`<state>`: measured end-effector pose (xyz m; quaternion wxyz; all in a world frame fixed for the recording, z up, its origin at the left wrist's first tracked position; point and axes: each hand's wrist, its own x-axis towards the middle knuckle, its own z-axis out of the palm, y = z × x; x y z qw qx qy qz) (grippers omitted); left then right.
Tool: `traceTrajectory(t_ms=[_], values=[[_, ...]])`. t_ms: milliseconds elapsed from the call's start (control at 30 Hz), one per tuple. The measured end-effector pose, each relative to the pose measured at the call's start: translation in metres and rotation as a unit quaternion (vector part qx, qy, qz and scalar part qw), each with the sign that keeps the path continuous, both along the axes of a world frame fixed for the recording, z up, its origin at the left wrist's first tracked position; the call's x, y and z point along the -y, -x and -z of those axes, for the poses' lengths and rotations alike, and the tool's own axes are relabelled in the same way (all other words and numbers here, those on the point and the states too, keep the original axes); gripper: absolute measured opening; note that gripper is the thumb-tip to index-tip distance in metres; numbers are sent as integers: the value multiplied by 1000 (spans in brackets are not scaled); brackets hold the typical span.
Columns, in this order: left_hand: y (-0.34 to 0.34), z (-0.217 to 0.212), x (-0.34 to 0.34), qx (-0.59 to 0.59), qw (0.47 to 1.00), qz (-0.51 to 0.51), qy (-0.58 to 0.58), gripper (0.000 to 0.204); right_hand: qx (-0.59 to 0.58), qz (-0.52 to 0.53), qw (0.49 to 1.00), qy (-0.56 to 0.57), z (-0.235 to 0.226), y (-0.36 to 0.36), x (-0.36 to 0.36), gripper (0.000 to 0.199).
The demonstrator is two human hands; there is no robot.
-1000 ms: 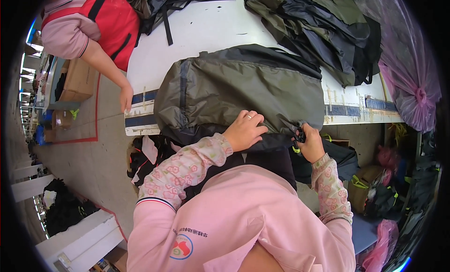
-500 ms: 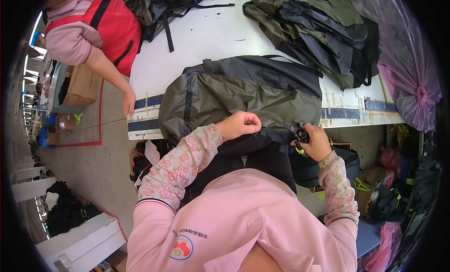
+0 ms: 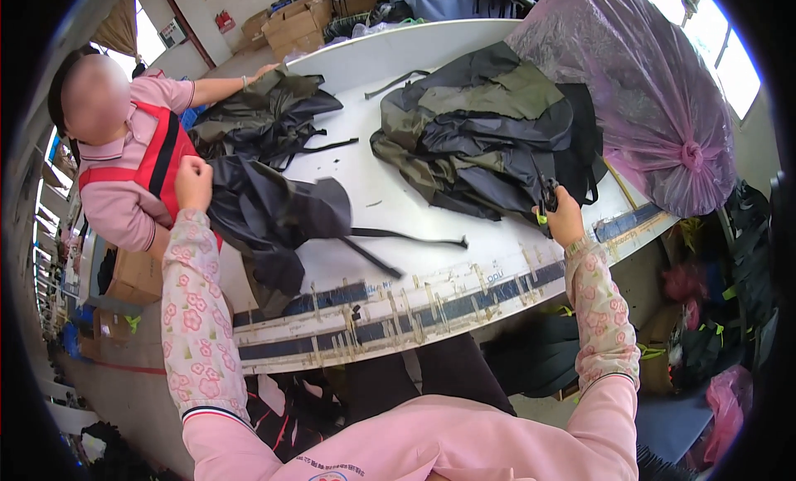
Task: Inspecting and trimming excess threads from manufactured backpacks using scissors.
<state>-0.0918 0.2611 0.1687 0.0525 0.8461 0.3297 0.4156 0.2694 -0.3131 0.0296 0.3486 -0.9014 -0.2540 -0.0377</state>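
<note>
"Okay, right hand (image 3: 566,218)?"

"Fingers closed round black snips (image 3: 549,196), near the bag pile (image 3: 477,120)."

"Left hand (image 3: 194,183)?"

"Fingers curled at the dark bag (image 3: 278,207)'s edge; can't tell if gripping. Bag's at the white table (image 3: 390,207)'s left end."

"Beyond?"

"Pink sack (image 3: 655,99), right; cartons (image 3: 300,29), far back."

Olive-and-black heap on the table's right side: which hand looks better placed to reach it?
Probably the right hand: it is at the heap's near edge, though occupied by black scissors. The left hand is far off, by another dark bag.
</note>
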Motion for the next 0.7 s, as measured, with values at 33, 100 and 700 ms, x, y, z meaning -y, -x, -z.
traceTrajectory(t_ms=[33, 100, 700], values=[[-5, -21, -15, 4, 995, -74, -72, 12, 22, 20, 1000, -1, 0, -26, -9, 36], [-6, -43, -38, 21, 984, -102, -146, 10, 38, 44, 998, -6, -5, -67, -36, 35], [-348, 160, 154, -30, 960, 254, 111, 20, 81, -61, 992, 73, 26, -212, -193, 39]])
